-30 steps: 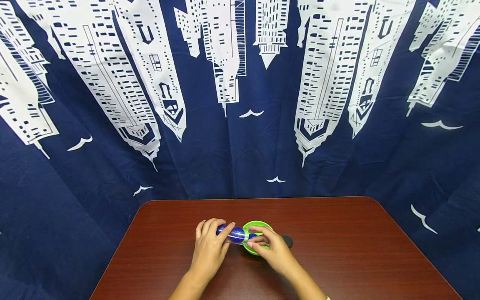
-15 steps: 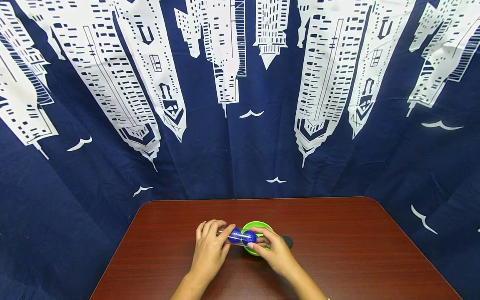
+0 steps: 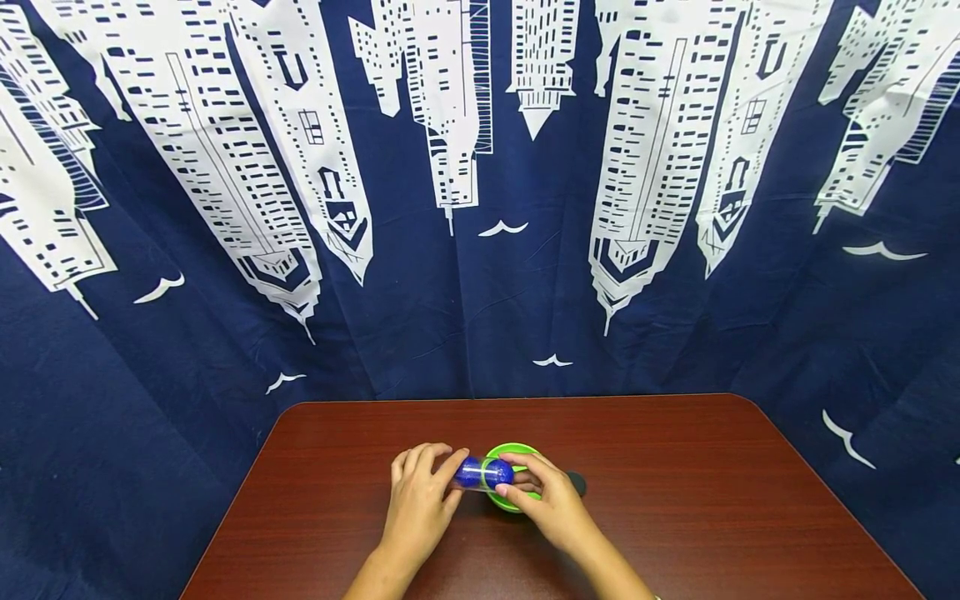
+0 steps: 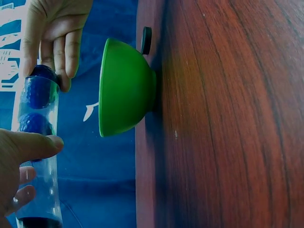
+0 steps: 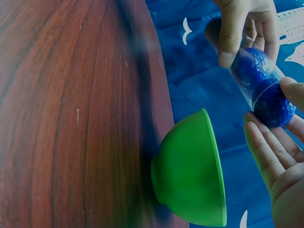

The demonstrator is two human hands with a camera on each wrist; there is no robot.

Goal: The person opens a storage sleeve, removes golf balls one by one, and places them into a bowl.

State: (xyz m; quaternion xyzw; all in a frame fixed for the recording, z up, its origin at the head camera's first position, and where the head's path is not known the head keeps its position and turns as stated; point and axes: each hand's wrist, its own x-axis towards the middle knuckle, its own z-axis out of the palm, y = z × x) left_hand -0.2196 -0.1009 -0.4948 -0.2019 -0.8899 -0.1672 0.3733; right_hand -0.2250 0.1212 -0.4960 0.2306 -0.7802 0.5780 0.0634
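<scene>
A clear tube with a black end lies sideways above the table, gripped by my left hand. One blue golf ball sits inside it near the left thumb. Another dimpled blue golf ball sticks partway out of the tube's mouth. My right hand pinches that ball between thumb and fingers at the rim. Below and behind the right fingers stands a green bowl, upright on the table; its inside is mostly hidden by the hand.
A black round disc, perhaps a lid, is just right of the bowl, partly behind the right hand. The brown wooden table ends at a dark blue curtain printed with white buildings.
The blue balls have slid right along the tube, and one now protrudes from its mouth. The blue ball seen under the right fingers one second ago is out of sight. Both hands have barely moved.
</scene>
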